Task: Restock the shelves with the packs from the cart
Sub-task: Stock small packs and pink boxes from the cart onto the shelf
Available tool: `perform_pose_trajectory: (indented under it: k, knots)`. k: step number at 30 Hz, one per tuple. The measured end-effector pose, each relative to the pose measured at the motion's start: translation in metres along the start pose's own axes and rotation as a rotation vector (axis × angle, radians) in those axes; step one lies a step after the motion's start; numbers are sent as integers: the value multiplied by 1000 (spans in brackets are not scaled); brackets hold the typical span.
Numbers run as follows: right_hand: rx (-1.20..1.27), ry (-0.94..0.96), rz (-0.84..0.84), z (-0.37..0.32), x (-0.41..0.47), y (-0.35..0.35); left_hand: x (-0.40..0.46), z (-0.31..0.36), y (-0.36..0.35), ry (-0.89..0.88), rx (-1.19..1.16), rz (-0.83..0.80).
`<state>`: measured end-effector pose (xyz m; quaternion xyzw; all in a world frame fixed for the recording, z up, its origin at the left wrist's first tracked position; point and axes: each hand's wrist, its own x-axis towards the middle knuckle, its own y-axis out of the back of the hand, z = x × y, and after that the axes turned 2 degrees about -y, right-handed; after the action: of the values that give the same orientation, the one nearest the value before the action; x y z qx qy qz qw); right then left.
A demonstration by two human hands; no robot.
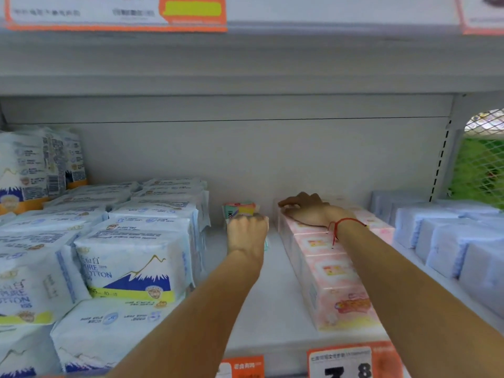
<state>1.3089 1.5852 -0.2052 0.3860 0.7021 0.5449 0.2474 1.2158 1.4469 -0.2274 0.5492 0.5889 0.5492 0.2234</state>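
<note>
Lay stocked at lower centre: a pink pack row (331, 271) on the shelf (272, 309). Farther in, pushed a colourful pack (241, 210) back with curled left hand (246, 231); rested flat, open right hand (306, 210) on pink. Gap still unfilled; cart unseen.

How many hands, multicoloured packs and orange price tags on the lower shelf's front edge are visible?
hands: 2, the left hand and the right hand
multicoloured pack: 1
orange price tags: 2
total: 5

Orange price tags (341, 361) line the shelf edge, green mesh (482, 165) showing at far right.
</note>
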Motion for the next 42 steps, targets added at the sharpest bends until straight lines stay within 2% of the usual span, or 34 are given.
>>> perform_pose_trajectory:
  k: [4,7,12,20,24,27,31,33,38,42]
  knots:
    - [13,16,15,0,-4,-1,1,-4,4,130,-171,81]
    - [53,11,46,0,-5,-4,9,-13,0,215,-193,122]
    - [123,4,106,2,-2,-5,19,-23,-7,259,-191,63]
    - [179,51,143,5,4,-6,26,-25,-9,233,-176,8]
    - [122,19,132,1,0,1,30,-24,0,200,-188,-55]
    - [73,12,13,-13,-12,16,25,-21,8,188,-247,-53]
    - [146,23,156,-29,-31,42,-2,-11,27,66,-183,-68]
    - [162,13,166,-34,-48,53,-26,-6,41,-35,-159,-93]
    - [127,4,171,-45,-118,57,-95,-12,76,-168,-355,-94]
    - [97,109,123,-60,-183,41,-152,-31,93,-195,-456,-61]
